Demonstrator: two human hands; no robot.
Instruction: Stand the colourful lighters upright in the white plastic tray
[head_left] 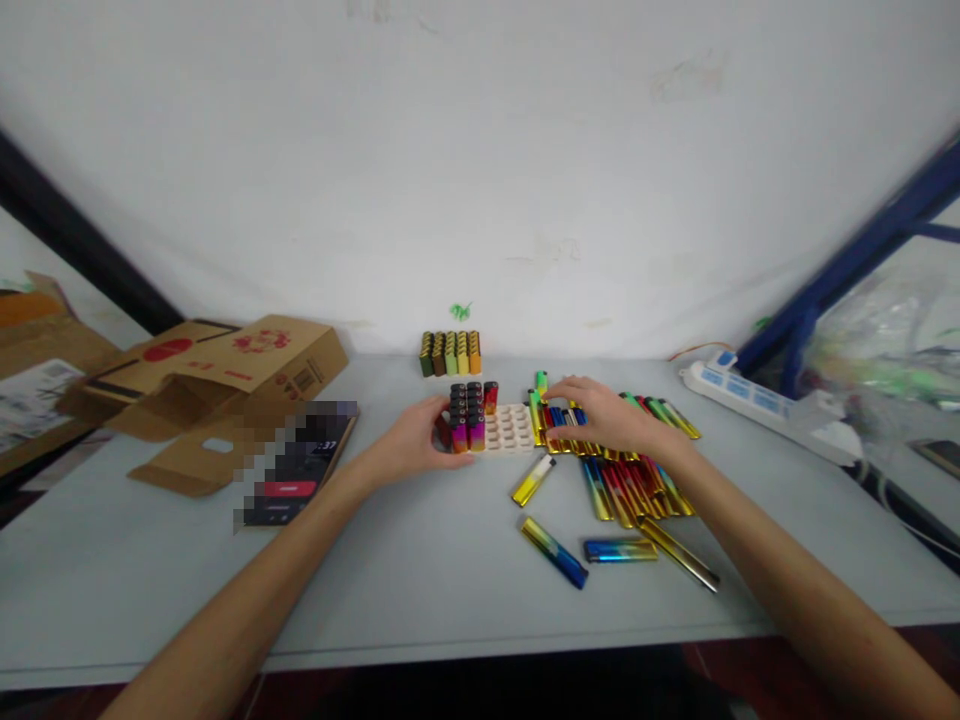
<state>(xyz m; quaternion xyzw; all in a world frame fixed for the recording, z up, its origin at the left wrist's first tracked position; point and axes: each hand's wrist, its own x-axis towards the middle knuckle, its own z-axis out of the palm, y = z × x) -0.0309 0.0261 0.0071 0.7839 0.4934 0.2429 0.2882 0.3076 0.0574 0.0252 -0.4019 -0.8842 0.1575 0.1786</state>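
The left hand [415, 441] clamped the tray [511, 430]; the right hand's [609, 416] grip among loose lighters [634, 490] was unclear; a nudge risked toppling standing lighters [469, 408].

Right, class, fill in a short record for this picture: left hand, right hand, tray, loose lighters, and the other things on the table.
left hand: clasps the left end of the white tray
right hand: palm down on the heap of lighters, fingertips near the tray; grip unclear
tray contents: upright lighters fill the left rows, right holes bare
loose lighters: a few lie apart in front of the heap
rear: block of lighters by the wall
sides: cardboard box left, power strip right
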